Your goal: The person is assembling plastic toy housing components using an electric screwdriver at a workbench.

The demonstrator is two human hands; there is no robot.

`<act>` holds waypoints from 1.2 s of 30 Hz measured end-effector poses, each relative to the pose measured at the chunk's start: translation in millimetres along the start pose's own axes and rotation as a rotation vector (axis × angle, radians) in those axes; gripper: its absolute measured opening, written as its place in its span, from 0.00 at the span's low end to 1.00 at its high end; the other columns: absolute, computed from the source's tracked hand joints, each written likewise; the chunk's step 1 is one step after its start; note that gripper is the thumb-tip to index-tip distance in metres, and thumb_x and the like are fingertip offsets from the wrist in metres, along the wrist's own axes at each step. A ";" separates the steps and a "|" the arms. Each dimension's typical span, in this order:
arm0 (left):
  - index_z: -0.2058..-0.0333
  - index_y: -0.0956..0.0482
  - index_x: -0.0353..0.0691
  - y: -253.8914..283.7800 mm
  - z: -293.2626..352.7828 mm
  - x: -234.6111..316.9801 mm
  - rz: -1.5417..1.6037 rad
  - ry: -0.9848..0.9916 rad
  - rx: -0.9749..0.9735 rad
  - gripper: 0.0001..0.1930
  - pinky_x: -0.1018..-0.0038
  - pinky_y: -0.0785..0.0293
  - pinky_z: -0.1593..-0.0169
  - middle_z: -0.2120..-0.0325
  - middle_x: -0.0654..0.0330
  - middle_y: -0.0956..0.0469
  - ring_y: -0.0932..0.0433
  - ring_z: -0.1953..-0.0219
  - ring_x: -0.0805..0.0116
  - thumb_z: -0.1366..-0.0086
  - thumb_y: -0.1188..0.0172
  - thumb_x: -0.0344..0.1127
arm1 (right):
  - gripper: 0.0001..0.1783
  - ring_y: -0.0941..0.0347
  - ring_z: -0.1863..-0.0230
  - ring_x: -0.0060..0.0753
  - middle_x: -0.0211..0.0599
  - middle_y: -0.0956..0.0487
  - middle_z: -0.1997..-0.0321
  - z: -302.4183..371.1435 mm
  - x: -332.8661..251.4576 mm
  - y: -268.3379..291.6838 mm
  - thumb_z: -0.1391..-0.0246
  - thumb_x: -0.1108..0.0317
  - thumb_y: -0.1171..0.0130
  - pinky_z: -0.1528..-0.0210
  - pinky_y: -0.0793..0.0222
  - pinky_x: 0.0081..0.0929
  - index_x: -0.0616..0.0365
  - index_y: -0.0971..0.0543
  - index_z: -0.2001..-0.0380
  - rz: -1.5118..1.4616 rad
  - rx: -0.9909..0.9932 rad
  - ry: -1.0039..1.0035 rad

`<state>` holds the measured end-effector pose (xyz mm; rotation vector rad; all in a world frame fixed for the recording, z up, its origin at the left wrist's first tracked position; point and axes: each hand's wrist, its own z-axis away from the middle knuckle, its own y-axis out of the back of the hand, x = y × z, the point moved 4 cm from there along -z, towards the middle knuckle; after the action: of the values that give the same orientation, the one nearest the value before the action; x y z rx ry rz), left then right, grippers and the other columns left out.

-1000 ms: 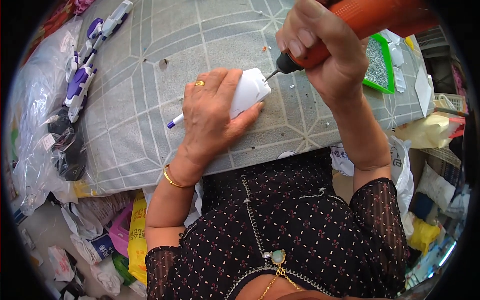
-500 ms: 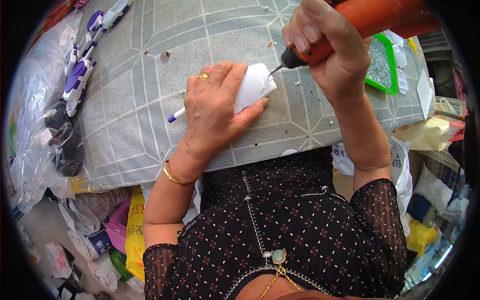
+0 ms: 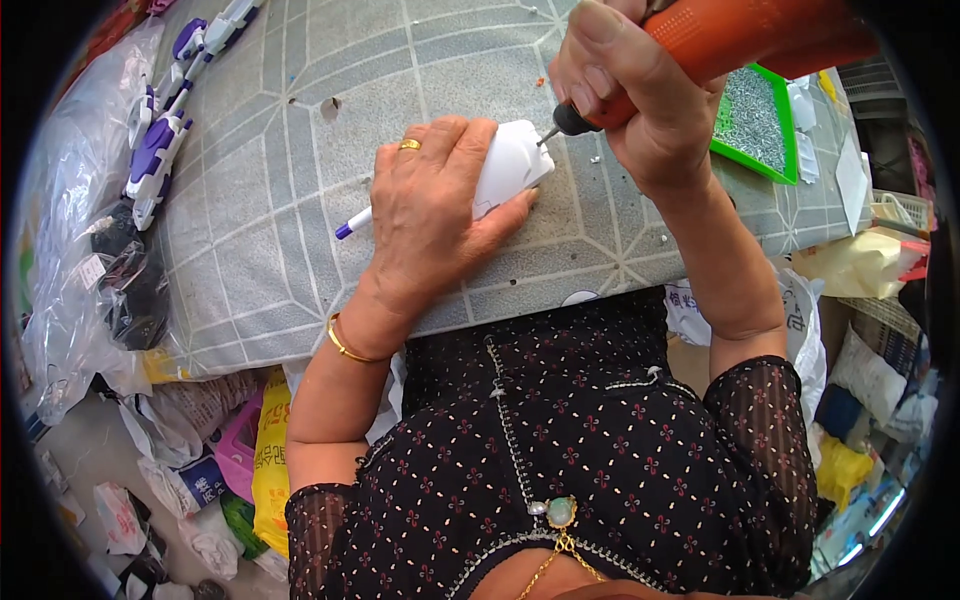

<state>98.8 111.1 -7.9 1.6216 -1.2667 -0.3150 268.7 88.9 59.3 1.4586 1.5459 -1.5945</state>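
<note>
My left hand point(image 3: 425, 210) is closed over a white plastic casing point(image 3: 510, 165), pressing it down on the table. A thin white rod with a purple tip point(image 3: 350, 225) sticks out on the left, beneath that hand. In my right hand point(image 3: 655, 110) is an orange electric screwdriver point(image 3: 760, 35), gripped round its body near the black chuck point(image 3: 572, 120). Its thin bit points down and left, with the tip at the right end of the casing. Whether a screw sits under the tip cannot be made out.
A green tray point(image 3: 790, 150) of small silvery screws lies right of my right hand. Far left on the patterned tablecloth point(image 3: 250, 240) are white and purple plastic assemblies point(image 3: 160, 160), next to clear plastic wrapping point(image 3: 70, 200) and a black bag point(image 3: 135, 290). Bags crowd the floor below.
My right hand and the screwdriver have shifted slightly left, and less of the bit shows between chuck and casing. My left hand keeps its hold on the casing, almost unmoved.
</note>
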 end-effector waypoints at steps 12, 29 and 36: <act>0.49 0.23 0.38 -2.0 -9.9 0.6 -0.006 -0.047 0.012 0.30 0.60 0.34 0.54 0.56 0.55 0.22 0.23 0.56 0.55 0.47 0.28 0.49 | 0.10 0.35 0.87 0.16 0.23 0.30 0.84 -14.7 0.8 3.3 0.46 0.73 0.33 0.84 0.39 0.17 0.55 0.27 0.74 -0.004 -0.147 -0.028; 0.51 0.19 0.33 172.3 74.3 8.0 -0.020 0.240 0.260 0.29 0.59 0.25 0.51 0.56 0.48 0.19 0.19 0.56 0.49 0.49 0.25 0.43 | 0.37 0.30 0.35 0.39 0.44 0.30 0.34 -27.8 -49.7 40.6 0.40 0.66 0.34 0.33 0.38 0.39 0.64 0.36 0.32 1.043 0.409 0.768; 0.51 0.19 0.32 191.8 279.8 -21.8 0.112 0.705 0.201 0.26 0.64 0.23 0.47 0.55 0.50 0.19 0.18 0.54 0.55 0.50 0.26 0.36 | 0.23 0.28 0.37 0.49 0.43 0.22 0.40 -63.2 44.0 -110.3 0.46 0.74 0.38 0.35 0.36 0.43 0.56 0.23 0.45 1.121 -0.422 0.834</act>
<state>-217.9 -10.5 13.7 1.6091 -0.8481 0.4397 179.7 188.0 77.4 2.2174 0.9055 0.0016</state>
